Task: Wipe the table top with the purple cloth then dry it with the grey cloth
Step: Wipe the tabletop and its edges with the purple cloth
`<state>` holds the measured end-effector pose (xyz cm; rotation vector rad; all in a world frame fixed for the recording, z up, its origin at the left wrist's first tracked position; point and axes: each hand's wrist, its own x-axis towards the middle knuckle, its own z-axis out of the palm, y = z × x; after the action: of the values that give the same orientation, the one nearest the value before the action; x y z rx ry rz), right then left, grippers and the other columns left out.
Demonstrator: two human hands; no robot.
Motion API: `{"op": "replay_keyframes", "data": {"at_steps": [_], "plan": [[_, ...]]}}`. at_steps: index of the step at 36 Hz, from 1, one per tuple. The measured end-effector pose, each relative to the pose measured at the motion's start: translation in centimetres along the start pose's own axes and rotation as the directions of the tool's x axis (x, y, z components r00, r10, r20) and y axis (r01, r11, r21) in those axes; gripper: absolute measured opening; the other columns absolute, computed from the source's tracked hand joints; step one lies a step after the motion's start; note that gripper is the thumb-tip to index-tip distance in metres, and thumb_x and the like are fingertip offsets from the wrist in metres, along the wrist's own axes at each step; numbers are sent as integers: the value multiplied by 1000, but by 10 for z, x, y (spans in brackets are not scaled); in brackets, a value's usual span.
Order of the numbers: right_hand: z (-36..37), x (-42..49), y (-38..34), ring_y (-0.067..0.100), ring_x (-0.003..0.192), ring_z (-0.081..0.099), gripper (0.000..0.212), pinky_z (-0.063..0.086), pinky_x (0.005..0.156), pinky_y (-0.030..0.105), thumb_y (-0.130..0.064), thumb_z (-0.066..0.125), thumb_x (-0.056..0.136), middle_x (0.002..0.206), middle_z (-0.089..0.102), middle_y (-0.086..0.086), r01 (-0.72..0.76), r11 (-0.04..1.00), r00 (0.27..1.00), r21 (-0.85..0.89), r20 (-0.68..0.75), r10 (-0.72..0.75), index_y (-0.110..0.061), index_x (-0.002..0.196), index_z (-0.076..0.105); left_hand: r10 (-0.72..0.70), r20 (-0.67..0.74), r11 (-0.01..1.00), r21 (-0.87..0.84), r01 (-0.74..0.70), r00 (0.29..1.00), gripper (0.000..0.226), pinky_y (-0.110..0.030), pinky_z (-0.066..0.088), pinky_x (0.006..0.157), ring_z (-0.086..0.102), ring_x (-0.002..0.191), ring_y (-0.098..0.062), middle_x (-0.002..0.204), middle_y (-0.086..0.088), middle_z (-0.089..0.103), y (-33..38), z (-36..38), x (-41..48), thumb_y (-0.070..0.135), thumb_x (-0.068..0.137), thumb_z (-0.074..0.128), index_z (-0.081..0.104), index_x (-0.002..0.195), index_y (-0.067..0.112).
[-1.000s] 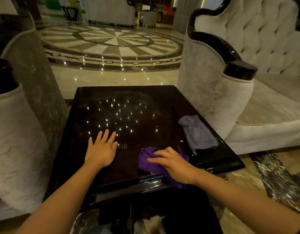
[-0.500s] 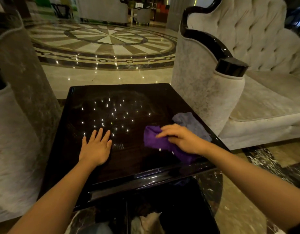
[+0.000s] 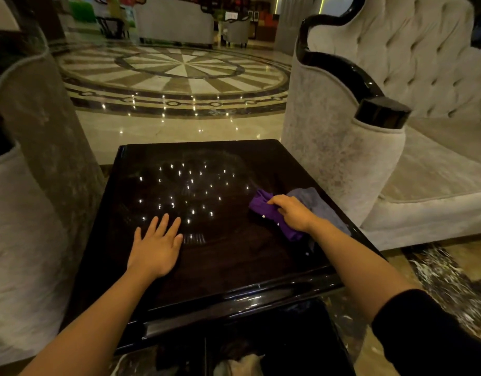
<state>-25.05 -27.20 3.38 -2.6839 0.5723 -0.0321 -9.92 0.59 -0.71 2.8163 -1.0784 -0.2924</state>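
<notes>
Right hand (image 3: pixel 293 213) curled down on the bunched purple cloth (image 3: pixel 263 210) at the table's (image 3: pixel 234 261) right side, soft, light, best gripped mid-wad, grey cloth (image 3: pixel 312 199) just behind, left hand (image 3: pixel 155 248) splayed flat, holding nothing.

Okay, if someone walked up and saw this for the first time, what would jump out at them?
Probably the purple cloth, bright against the glossy dark table, bunched under the right hand near the table's right edge. Next, the left hand lies flat, fingers spread, on the near left part of the top, with pinpoint light reflections scattered across the surface beyond it. The grey cloth lies just behind the right hand, beside the pale sofa arm.
</notes>
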Motion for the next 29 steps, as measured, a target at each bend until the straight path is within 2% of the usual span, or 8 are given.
{"op": "replay_keyframes", "data": {"at_steps": [3, 8, 12, 19, 22, 25, 29], "plan": [[2, -11, 4, 34, 104, 51, 36, 38, 94, 43, 2, 39, 87, 123, 56, 15, 22, 1000, 999, -10, -26, -23, -12, 117, 54, 3, -1, 1000, -9, -3, 1000, 53, -47, 0, 116, -7, 145, -21, 158, -1, -3, -2, 1, -4, 42, 97, 12, 1, 147, 27], [7, -26, 15, 32, 111, 49, 34, 29, 93, 31, 1, 41, 89, 125, 56, 16, 58, 998, 994, -27, -86, -60, -8, 119, 54, -6, -9, 1000, -12, 6, 1000, 52, -48, -1, 116, -8, 145, -20, 158, -1, -4, -2, -2, 0, 42, 97, 11, 1, 147, 27], [12, -39, 13, 33, 119, 42, 35, 29, 102, 39, -3, 39, 91, 134, 49, 14, 54, 998, 993, -18, -100, -56, -12, 124, 51, -12, -20, 1000, -12, 11, 1000, 52, -48, -1, 116, -8, 145, -20, 158, -1, -3, 0, -4, 5, 42, 97, 11, 1, 146, 27], [27, -70, -15, 30, 119, 35, 39, 26, 103, 36, -7, 36, 93, 144, 36, 11, 49, 998, 997, -26, -61, -50, -22, 128, 47, -14, -15, 1000, -4, 14, 1000, 52, -48, -1, 116, -7, 145, -22, 158, -3, -3, 2, -5, 0, 40, 98, 11, 1, 147, 25], [33, -86, -29, 28, 118, 35, 41, 26, 103, 36, -5, 35, 93, 143, 37, 10, 76, 997, 996, 5, -40, -76, -23, 127, 48, -13, -3, 1000, 6, 13, 1000, 52, -49, -1, 116, -7, 145, -23, 158, -4, -5, 2, -7, -1, 40, 98, 11, 0, 147, 25], [41, -105, -42, 28, 117, 36, 40, 30, 102, 41, -3, 38, 91, 140, 40, 10, 133, 991, 990, 12, -40, -133, -21, 125, 51, -10, -4, 1000, 4, 10, 1000, 52, -49, -1, 116, -7, 145, -23, 158, -4, -5, 2, -7, -2, 40, 98, 11, 0, 147, 25], [52, -132, -58, 31, 112, 41, 35, 34, 97, 44, -4, 43, 89, 134, 46, 13, 209, 978, 975, 24, -80, -207, -17, 118, 57, -2, -9, 1000, -5, 2, 1000, 52, -50, 0, 116, -6, 145, -23, 158, -4, -3, 2, -7, -1, 40, 98, 12, 1, 147, 25]]}}
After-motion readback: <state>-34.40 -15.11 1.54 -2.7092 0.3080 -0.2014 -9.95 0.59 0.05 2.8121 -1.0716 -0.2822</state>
